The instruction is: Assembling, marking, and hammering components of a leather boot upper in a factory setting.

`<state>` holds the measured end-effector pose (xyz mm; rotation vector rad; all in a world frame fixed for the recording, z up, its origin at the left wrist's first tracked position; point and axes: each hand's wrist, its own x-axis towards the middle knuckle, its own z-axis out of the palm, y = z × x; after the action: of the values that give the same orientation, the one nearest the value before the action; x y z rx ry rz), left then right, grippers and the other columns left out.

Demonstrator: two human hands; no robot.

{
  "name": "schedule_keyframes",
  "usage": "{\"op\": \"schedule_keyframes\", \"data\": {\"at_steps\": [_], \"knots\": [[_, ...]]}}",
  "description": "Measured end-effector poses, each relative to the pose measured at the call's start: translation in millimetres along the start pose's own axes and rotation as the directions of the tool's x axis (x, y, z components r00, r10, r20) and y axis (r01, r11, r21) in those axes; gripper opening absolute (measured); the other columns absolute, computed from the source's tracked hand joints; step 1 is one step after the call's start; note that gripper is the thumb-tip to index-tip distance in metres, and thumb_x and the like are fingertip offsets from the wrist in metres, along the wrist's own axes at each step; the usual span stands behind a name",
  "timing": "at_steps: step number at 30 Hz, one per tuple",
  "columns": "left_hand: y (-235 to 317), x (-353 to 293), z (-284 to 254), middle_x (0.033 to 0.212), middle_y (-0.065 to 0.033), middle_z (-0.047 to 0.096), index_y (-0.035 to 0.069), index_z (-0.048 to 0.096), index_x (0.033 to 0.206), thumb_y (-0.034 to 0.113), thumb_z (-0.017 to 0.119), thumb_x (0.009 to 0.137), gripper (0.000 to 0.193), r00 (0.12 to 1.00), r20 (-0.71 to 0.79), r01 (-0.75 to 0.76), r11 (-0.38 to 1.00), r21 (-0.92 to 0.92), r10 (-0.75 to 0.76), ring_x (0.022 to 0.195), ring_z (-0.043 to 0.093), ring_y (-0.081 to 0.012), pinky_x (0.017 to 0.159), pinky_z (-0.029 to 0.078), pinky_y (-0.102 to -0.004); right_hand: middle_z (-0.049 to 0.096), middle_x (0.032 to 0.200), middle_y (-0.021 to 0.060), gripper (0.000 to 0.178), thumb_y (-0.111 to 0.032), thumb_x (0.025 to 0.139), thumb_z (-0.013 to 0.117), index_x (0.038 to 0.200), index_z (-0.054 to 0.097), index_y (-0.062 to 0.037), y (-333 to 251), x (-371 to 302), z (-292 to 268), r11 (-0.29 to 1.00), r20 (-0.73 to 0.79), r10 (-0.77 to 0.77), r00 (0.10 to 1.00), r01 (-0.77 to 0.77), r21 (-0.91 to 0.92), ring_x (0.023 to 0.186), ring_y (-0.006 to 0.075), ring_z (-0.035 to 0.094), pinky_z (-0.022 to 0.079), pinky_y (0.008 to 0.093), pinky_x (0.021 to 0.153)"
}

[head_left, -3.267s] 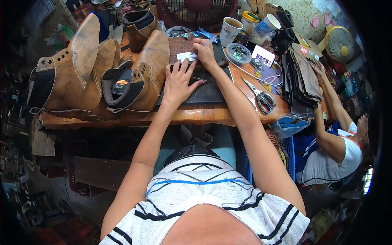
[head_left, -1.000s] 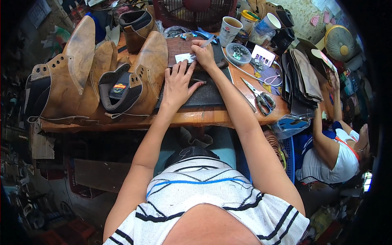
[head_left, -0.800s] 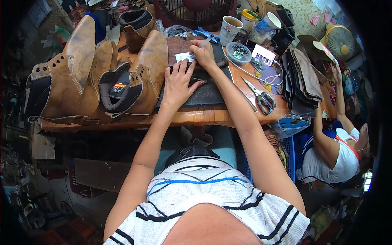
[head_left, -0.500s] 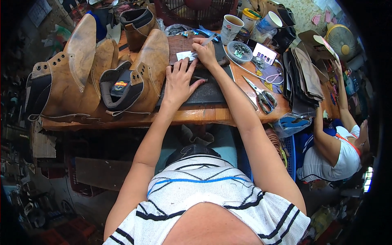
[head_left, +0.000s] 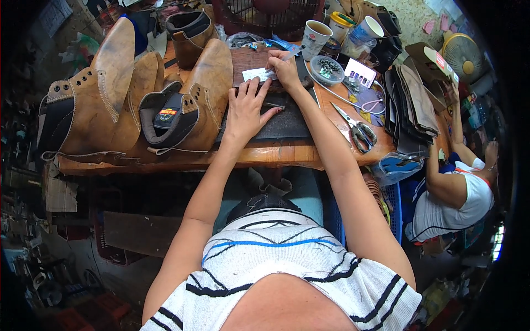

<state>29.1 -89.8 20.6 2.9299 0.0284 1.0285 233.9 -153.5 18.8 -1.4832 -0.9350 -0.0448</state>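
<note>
A small white paper slip (head_left: 253, 74) lies at the front of a dark wooden board (head_left: 249, 58). My left hand (head_left: 245, 115) rests palm down with its fingers spread, the fingertips on the slip's near edge. In my right hand (head_left: 285, 73) is a slim grey pen (head_left: 294, 53), pinched and slanting up to the right. The pen's tip is hidden behind my fingers, close to the slip's right end. Below both hands lies a black mat (head_left: 284, 126), with a thin metal tool (head_left: 273, 105) beside my left thumb.
Brown leather boot uppers (head_left: 105, 118) stand at the left. To the right lie scissors (head_left: 358, 128), a round tub of eyelets (head_left: 327, 70) and stacked dark leather pieces (head_left: 411, 107). A drink cup (head_left: 316, 39) stands behind. A co-worker (head_left: 455, 193) at far right holds a box (head_left: 439, 63).
My right hand with the pen has shifted slightly to the right, partly with the whole view. My left hand stays on the slip. The co-worker's arm and box have moved a little.
</note>
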Motion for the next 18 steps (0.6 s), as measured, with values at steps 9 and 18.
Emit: {"op": "schedule_keyframes", "data": {"at_steps": [9,18], "knots": [[0,0,1,0.135,-0.0111,0.051,0.015,0.052,0.145,0.062,0.064,0.086,0.076,1.000,0.004,-0.002,1.000,0.007,0.002,0.120,0.046,-0.0258,0.099,0.033,-0.0411,0.054,0.056,0.0117,0.024,-0.018,0.074,0.054,0.061,0.057,0.0019,1,-2,-1,0.999,-0.012,0.019,1.000,-0.020,-0.036,0.054,0.0200,0.055,0.038,0.0372,0.053],[-1,0,2,0.134,-0.0111,0.051,0.015,0.053,0.144,0.061,0.064,0.086,0.075,1.000,-0.014,-0.007,1.000,0.008,0.007,0.119,0.047,-0.0263,0.099,0.034,-0.0416,0.054,0.057,0.0136,0.023,-0.021,0.073,0.055,0.061,0.057,-0.0008,-12,-4,2,0.987,0.004,0.032,0.999,-0.031,-0.159,0.056,0.0264,0.057,0.039,0.0411,0.055]]}}
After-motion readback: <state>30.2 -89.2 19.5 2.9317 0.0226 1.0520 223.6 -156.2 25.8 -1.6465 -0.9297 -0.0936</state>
